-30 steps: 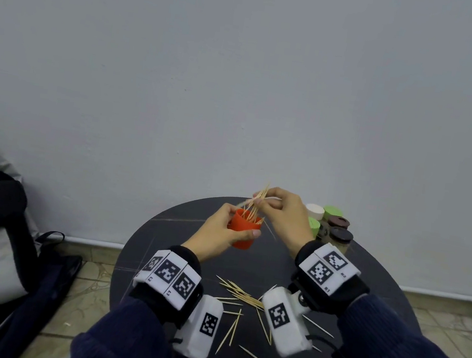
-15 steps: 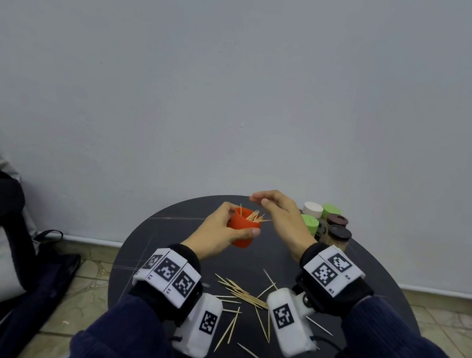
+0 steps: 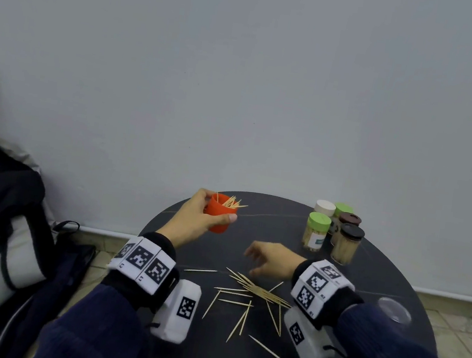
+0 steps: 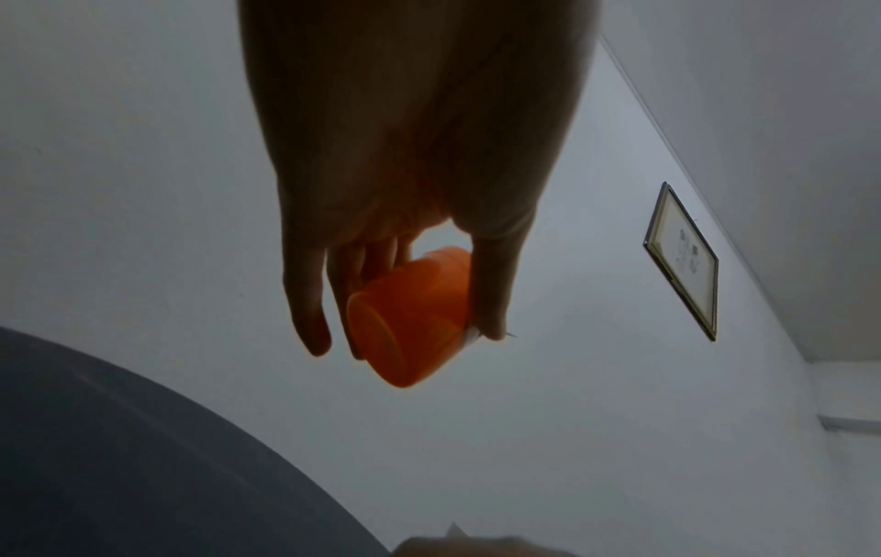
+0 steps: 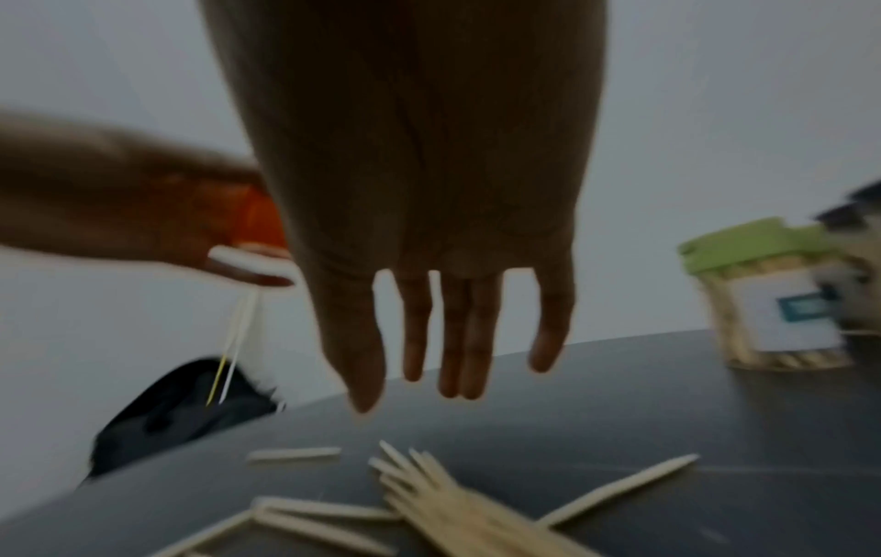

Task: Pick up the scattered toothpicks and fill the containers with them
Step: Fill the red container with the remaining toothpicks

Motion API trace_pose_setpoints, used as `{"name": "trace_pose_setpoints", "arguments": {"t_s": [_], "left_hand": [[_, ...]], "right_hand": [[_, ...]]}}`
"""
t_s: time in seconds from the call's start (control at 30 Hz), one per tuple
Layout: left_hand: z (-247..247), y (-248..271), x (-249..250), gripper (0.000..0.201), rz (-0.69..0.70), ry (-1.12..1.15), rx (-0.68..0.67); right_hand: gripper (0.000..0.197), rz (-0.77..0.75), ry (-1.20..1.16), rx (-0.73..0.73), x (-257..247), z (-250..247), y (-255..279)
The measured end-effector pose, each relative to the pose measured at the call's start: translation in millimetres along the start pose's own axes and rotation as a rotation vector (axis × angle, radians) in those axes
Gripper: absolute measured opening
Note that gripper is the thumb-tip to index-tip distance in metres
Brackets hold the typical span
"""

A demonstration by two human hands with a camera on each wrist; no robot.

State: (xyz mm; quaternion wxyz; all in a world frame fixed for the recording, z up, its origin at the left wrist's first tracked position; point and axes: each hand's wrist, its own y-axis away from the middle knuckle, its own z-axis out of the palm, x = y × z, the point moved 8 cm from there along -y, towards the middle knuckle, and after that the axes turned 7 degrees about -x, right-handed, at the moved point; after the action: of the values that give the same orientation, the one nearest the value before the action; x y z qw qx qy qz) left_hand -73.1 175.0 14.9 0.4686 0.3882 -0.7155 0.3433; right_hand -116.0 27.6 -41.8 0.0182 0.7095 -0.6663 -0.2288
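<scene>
Five lidded jars (image 3: pixel 316 231) – one orange container (image 3: pixel 219 213)

Small orange container (image 3: pixel 219 214), open-topped, tilted, held above the table's far left edge with pale toothpick ends (image 3: pixel 232 202) bristling from its mouth; loose wooden toothpicks (image 3: pixel 255 293) scattered flat mid-table, several bunched, a few lying singly around them

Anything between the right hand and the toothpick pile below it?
Nothing: the right hand hangs open over the toothpick pile, with only bare dark table between fingertips and sticks. The right wrist view shows it, though blurred.
</scene>
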Motion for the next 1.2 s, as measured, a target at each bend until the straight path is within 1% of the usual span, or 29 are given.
{"name": "trace_pose_setpoints", "arguments": {"t_s": [0.13, 0.23, 0.3, 0.47, 0.6, 0.77, 0.8, 0.83, 0.9, 0.93, 0.97, 1.03, 1.2], "left_hand": [[-11.6, 6.9, -3.9, 0.059, -0.017, 0.003, 0.016], [-17.4, 11.2, -4.8, 0.06, -0.022, -0.016, 0.013], [-20.5, 12.7, -4.6, 0.061, -0.024, -0.028, 0.013], [-23.0, 13.9, -3.0, 0.062, -0.016, -0.014, 0.011], [-22.2, 15.1, -1.3, 0.063, -0.019, -0.013, 0.012], [-17.6, 17.6, 1.4, 0.062, -0.028, -0.031, -0.007], [-17.1, 18.1, 1.5, 0.063, -0.03, -0.036, -0.01], [-17.0, 18.6, 1.7, 0.063, -0.031, -0.04, -0.01], [-18.5, 19.2, 1.2, 0.063, -0.036, -0.05, -0.006], [-19.8, 19.8, 1.4, 0.063, -0.038, -0.054, -0.003], [-21.4, 20.6, 1.7, 0.063, -0.037, -0.054, 0.0], [-24.9, 21.5, 1.8, 0.062, -0.035, -0.048, 0.003], [-32.9, 25.4, -1.5, 0.061, -0.039, -0.036, 0.019]], "right_hand": [[0.054, -0.148, 0.117, -0.086, -44.0, 18.8, -7.7], [0.07, -0.199, 0.156, -0.2, -67.0, 34.5, -13.9], [0.075, -0.208, 0.19, -0.249, -74.6, 41.2, -15.6], [0.061, -0.292, 0.247, -0.223, -83.3, 40.0, -11.6], [0.058, -0.336, 0.177, -0.195, -81.4, 42.8, -9.1], [0.045, -0.348, 0.163, -0.124, -89.2, 43.1, -11.9], [0.047, -0.34, 0.166, -0.118, -91.6, 43.2, -13.3], [0.052, -0.334, 0.167, -0.127, -94.1, 44.0, -14.5], [0.068, -0.35, 0.207, -0.179, -101.1, 47.4, -14.8], [0.072, -0.371, 0.239, -0.21, -105.4, 49.9, -14.6], [0.07, -0.391, 0.261, -0.231, -109.7, 52.3, -14.1], [0.056, -0.404, 0.254, -0.228, -115.8, 53.3, -15.0], [0.021, -0.36, 0.203, -0.095, -119.5, 45.8, -21.5]]}}
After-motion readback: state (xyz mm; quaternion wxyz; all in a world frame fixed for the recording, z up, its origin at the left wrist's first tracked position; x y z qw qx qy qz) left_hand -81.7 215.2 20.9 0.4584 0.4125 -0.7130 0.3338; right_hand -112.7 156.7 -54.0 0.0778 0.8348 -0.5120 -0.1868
